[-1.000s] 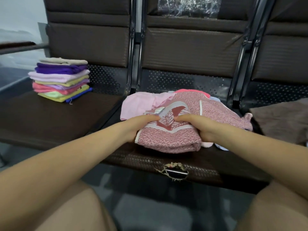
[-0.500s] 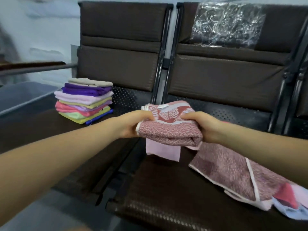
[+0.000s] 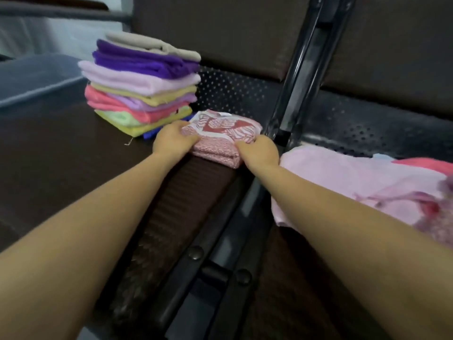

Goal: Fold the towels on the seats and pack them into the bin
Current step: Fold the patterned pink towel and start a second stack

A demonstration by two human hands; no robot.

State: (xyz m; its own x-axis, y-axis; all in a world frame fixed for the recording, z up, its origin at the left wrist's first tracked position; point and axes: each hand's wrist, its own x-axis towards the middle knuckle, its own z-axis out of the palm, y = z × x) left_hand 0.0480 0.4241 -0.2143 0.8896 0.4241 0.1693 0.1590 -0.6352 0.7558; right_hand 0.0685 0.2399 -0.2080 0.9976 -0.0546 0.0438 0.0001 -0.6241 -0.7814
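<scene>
Towel under handling [image 3: 221, 137]: a folded pink-and-white patterned piece with a red figure on its upper face is held at both short ends, the left hand [image 3: 172, 139] gripping the end nearest the stack of folded towels [image 3: 142, 79], the right hand [image 3: 259, 149] gripping the far end, fingers of both curled over the edges. It is found low over, or already resting on, the dark seat just beside the stack; contact cannot be confirmed. The step is judged to be setting the folded piece down. It is advised that both ends be lowered level and released together so the layers are not disturbed, and that the fold be squared against the stack. Several layers are visible along the near edge, reasonably aligned. Unfolded pink towels [image 3: 355, 182] are noted well away from the stack, beyond the seat divider. No bin is seen.
</scene>
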